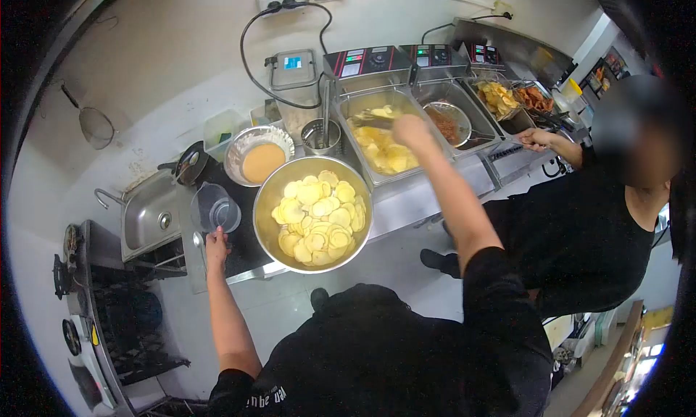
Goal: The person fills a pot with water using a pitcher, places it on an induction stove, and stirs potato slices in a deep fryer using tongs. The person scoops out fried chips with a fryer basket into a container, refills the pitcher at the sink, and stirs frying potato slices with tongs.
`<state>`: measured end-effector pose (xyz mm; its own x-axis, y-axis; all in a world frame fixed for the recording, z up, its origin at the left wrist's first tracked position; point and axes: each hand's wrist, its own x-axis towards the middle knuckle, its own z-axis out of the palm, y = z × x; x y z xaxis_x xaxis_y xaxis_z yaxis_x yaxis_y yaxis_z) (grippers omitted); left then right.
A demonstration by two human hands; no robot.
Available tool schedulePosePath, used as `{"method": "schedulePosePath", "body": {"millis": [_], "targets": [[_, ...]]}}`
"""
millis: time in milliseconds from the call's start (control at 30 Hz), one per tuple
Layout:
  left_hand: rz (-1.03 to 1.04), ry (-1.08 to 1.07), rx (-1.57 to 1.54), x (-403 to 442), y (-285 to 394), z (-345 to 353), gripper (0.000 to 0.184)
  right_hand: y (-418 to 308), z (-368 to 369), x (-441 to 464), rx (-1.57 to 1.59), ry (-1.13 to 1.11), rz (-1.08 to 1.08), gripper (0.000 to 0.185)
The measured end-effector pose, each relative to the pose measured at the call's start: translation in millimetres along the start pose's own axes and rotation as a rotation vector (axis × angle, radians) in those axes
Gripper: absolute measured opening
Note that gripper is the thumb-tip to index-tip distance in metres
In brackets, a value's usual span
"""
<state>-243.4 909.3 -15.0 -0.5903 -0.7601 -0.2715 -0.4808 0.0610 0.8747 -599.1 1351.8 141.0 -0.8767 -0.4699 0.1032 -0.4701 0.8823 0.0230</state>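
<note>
My right hand (415, 133) is closed around the handle of a metal utensil (375, 121), its working end over the nearest fryer. In that fryer's oil float yellow slices (388, 152). The utensil's exact kind is hard to make out. At the counter's left, my left hand (216, 247) is closed at the near side of a clear plastic jug (216, 208), apparently at its handle. A large steel bowl (262, 232) of thin, pale yellow potato slices (319, 218) stands between my arms at the counter's front edge.
Behind the bowl are a smaller bowl of orange batter (263, 162) and a perforated steel utensil holder (320, 138). A sink (151, 213) lies left. At right, a strainer (447, 123) sits in the second fryer; a co-worker's hand (535, 139) is near baskets of fried chips (497, 100).
</note>
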Motion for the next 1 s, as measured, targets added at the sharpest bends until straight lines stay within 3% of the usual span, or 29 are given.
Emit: {"method": "schedulePosePath", "body": {"millis": [67, 167, 267, 433, 633, 767, 933, 1000], "targets": [[-0.048, -0.017, 0.047, -2, 3, 1, 0.05, -34, 1, 3, 0.057, -0.093, 0.129, 0.023], [-0.036, -0.016, 0.065, -3, 2, 0, 0.05, -30, 46, 11, 0.096, -0.058, 0.207, 0.023], [-0.074, -0.051, 0.059, -1, 0, -3, 0.047, -7, 8, -19, 0.037, -0.176, 0.187, 0.024], [-0.067, -0.023, 0.047, -11, 5, 0, 0.048, 11, -49, -25, 0.001, -0.143, 0.173, 0.025], [-0.086, -0.037, 0.092, -3, 1, -1, 0.05, -23, 19, 27, 0.043, -0.125, 0.133, 0.024], [-0.078, -0.084, 0.081, -2, 5, -4, 0.052, -4, 43, 6, 0.047, -0.14, 0.128, 0.026], [-0.04, -0.048, 0.084, -4, 2, -4, 0.055, 16, -39, -19, -0.078, -0.26, 0.209, 0.027], [-0.016, -0.047, 0.108, -4, 2, -3, 0.055, 26, -40, -3, -0.05, -0.203, 0.236, 0.027]]}}
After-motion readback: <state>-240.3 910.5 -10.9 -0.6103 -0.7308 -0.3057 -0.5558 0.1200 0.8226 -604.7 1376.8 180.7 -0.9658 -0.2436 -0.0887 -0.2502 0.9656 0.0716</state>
